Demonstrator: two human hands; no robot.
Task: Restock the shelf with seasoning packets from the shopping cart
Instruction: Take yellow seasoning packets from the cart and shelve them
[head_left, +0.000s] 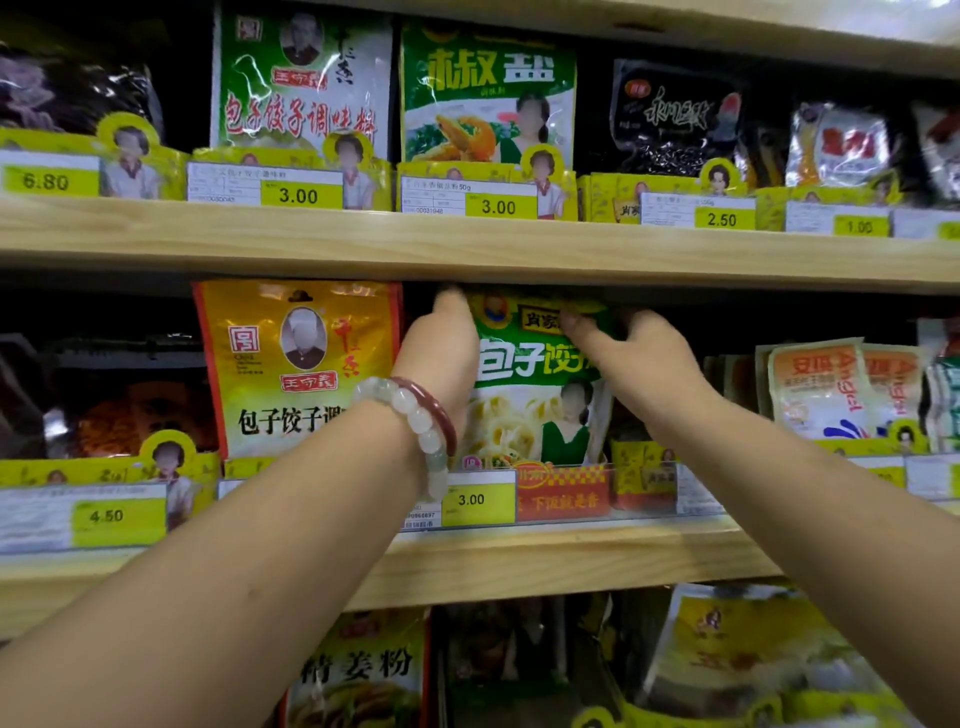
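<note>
Both arms are up at the middle shelf! Far left sits a dark packet behind a 4.50 price tag, then a yellow seasoning packet standing upright. Just beside it, the left hand, beaded bracelets on the wrist, has its grip wrapped round the left edge of the green seasoning packet, fingers reaching behind it and out of sight. That green packet stands upright in its slot, top edge just under the shelf above, bottom tucked behind the 3.00 price tag. The right hand pinches the packet's top right part, fingertips curled over the front. Further right, orange-and-white packets stand in their own slot.
</note>
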